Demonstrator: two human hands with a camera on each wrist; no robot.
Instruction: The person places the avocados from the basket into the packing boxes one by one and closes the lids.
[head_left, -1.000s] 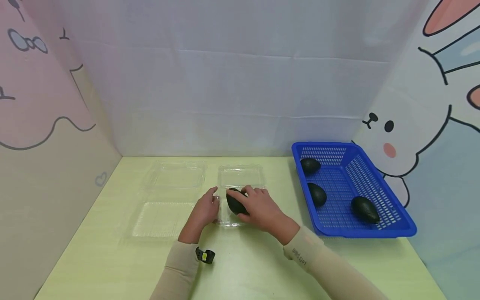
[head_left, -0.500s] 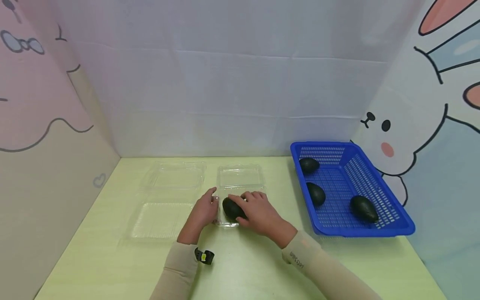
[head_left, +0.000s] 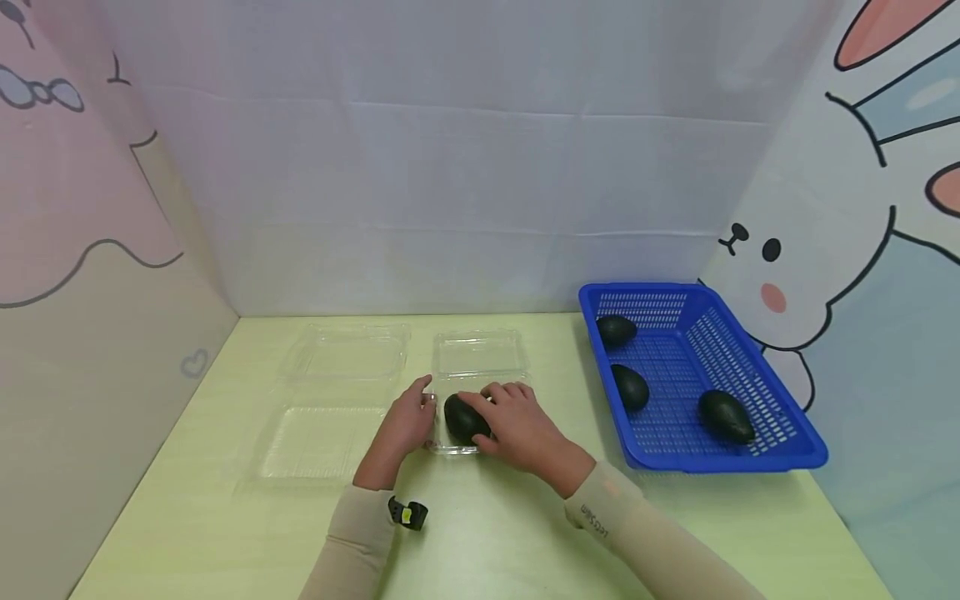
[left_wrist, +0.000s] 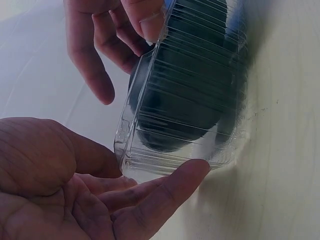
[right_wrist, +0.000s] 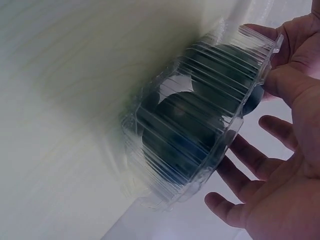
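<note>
My left hand [head_left: 410, 421] holds the left end of a clear plastic clamshell box [head_left: 455, 450], thumb at its rim and fingers against the ribbed wall in the left wrist view. Over the same box, my right hand [head_left: 517, 425] has its thumb and fingers curved around a dark green avocado [head_left: 462, 419], which lies in the tray half. Through the box wall [right_wrist: 150, 185], the right wrist view shows two avocados side by side, a nearer one [right_wrist: 180, 135] and a farther one [right_wrist: 222, 75]. From the head, my right hand hides the second. The lid [head_left: 480, 352] lies folded open behind.
A blue slotted basket [head_left: 678, 354] stands at the right with three avocados: one at the back [head_left: 617, 331], one at its left wall [head_left: 630, 387] and one at the front right [head_left: 726, 417]. A larger clear clamshell [head_left: 322, 442] lies open at the left on the pale table [head_left: 480, 542].
My right hand has lowered the avocado and shifted it slightly left within the box, then stayed there. The left hand keeps its place at the box end.
</note>
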